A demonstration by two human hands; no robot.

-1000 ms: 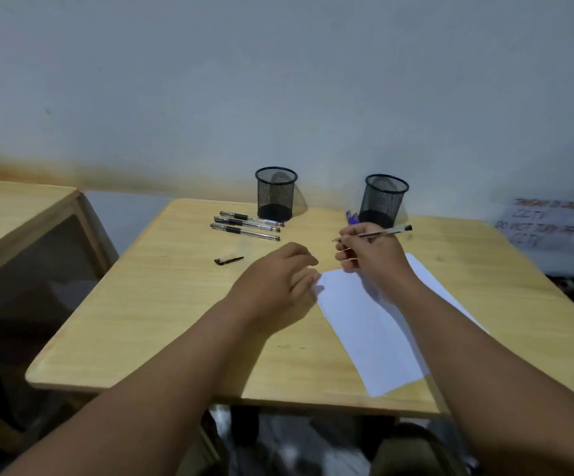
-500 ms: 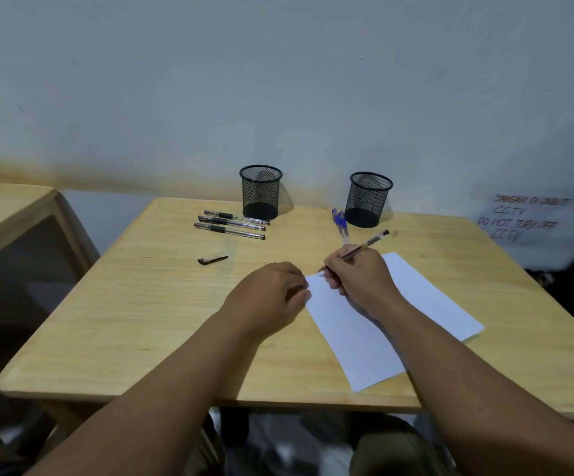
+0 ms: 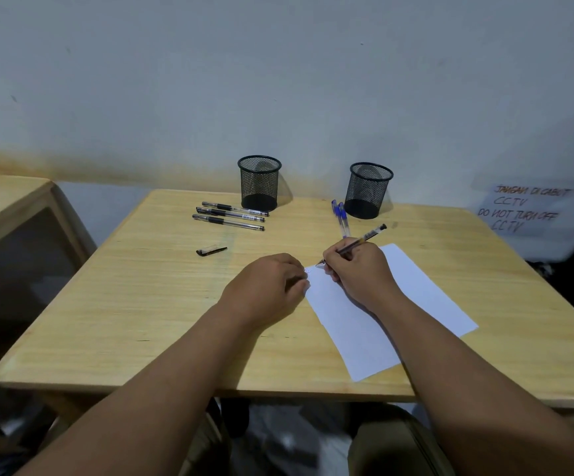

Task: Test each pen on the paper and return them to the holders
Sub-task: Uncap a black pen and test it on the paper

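A pale wooden counter (image 3: 141, 304) with a smooth, lightly grained matt finish is seen beneath a matt white paper sheet (image 3: 416, 297); two black wire-mesh metal holders (image 3: 259, 183) and glossy clear plastic pens (image 3: 230, 214) are shown.

From my feed, both forearms come in bare from the bottom edge up to the wrists, with no sleeves, watch, bracelet or rings that I can see. The left hand (image 3: 266, 286) and right hand (image 3: 361, 269) are ungloved. Below the table's near edge I make out dull olive-brown trousers over the knees, dim and blurred.
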